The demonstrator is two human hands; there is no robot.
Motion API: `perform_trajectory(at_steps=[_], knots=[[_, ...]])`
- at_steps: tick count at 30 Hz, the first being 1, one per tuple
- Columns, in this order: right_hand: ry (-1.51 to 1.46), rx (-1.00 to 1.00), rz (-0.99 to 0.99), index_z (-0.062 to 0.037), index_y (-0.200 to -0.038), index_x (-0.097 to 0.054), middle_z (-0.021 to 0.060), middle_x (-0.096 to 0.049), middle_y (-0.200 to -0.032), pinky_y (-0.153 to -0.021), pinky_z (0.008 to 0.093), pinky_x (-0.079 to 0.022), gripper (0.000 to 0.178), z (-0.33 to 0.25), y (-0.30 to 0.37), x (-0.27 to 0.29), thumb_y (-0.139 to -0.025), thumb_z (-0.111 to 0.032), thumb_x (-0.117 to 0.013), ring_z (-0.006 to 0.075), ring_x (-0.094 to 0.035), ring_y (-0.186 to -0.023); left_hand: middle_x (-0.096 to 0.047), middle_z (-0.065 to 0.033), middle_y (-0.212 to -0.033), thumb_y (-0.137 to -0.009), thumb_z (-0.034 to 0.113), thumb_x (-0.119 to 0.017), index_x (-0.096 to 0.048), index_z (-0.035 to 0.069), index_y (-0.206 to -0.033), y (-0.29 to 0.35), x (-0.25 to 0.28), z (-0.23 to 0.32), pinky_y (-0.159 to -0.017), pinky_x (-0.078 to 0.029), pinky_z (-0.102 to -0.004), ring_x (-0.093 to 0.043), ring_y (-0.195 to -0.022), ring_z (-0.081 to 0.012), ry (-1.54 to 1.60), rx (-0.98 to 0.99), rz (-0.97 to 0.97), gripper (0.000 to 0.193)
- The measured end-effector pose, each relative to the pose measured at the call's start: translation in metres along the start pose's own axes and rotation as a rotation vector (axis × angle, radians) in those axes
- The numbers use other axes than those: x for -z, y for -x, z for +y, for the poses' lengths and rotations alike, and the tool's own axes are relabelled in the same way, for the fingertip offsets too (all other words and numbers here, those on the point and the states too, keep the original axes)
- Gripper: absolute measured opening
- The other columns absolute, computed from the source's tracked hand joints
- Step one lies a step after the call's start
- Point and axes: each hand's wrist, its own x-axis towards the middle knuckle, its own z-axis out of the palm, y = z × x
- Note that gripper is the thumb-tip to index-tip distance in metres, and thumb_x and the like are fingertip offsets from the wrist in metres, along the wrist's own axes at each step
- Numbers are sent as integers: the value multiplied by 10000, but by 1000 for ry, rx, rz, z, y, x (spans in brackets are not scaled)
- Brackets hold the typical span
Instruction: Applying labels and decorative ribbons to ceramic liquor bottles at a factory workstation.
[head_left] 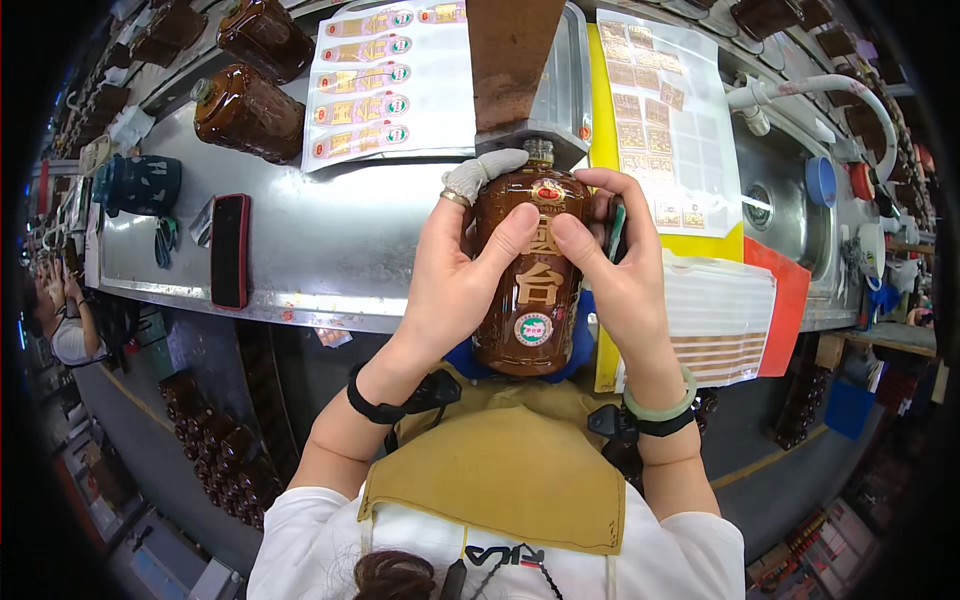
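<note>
A brown glass bottle (pixel 495 325) with gold characters and a round green-and-white label stands between my hands at the metal table's front edge. My left hand (pixel 450 260) wraps its left side, with the thumb on the front and a white cover over a finger near the bottle's shoulder. On the other side my right hand (pixel 630 265) grips it, thumb also pressed on the front. A small dark green piece (pixel 617 224) shows by my right fingers; what it is I cannot make out. The fingertips behind the bottle are hidden.
Label sheets (pixel 345 92) lie at the back left, and gold sticker sheets (pixel 690 150) on a yellow board at right. A brown upright panel (pixel 512 60) rises behind the bottle. Two more brown bottles (pixel 250 115), a red-edged phone (pixel 230 250) and a sink (pixel 765 195) flank the work area.
</note>
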Motion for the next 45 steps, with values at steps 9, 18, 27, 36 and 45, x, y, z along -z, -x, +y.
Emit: perform_trajectory(at_steps=[9,18,27,36,45], knots=[[-39,16,87,-25,-1066,-617,35,-603,-993,-805,266,-476,280,-8,-13,-6,-920,-197,-783,107,-566,-886,-697,-72,-1130,-994,206,-708,-631,12,-1257,-13,1,1,-901,-532,-286,-649,-1017,-118,131,102,68,336],[-18,32,69,-23,-1053,-612,55,-591,-1015,-853,284,-465,265,-6,-14,-6,-924,-190,-772,133,-558,-936,-700,-83,-1123,-979,219,-731,-627,-9,-1236,-14,-3,0,-869,-544,-288,-658,-997,-122,145,100,105,359],[6,51,60,-29,-1046,-617,51,-587,-997,-866,291,-440,269,0,-17,-6,-933,-222,-766,153,-541,-936,-698,-81,-1101,-1003,218,-699,-624,-10,-1230,-13,-4,-2,-850,-542,-283,-652,-979,-116,110,73,101,330],[-143,-15,40,-24,-1035,-617,31,-597,-955,-854,270,-448,258,-6,-18,-5,-943,-221,-754,123,-538,-932,-694,-63,-1078,-1009,200,-684,-634,5,-1215,-15,-7,-1,-835,-539,-272,-646,-954,-105,201,123,112,288],[-70,15,90,-30,-965,-612,32,-591,-934,-859,283,-426,231,3,-21,-9,-941,-216,-746,143,-521,-921,-691,-49,-1068,-1010,186,-681,-649,20,-1188,-15,-8,-4,-836,-529,-264,-634,-949,-93,164,86,123,246]])
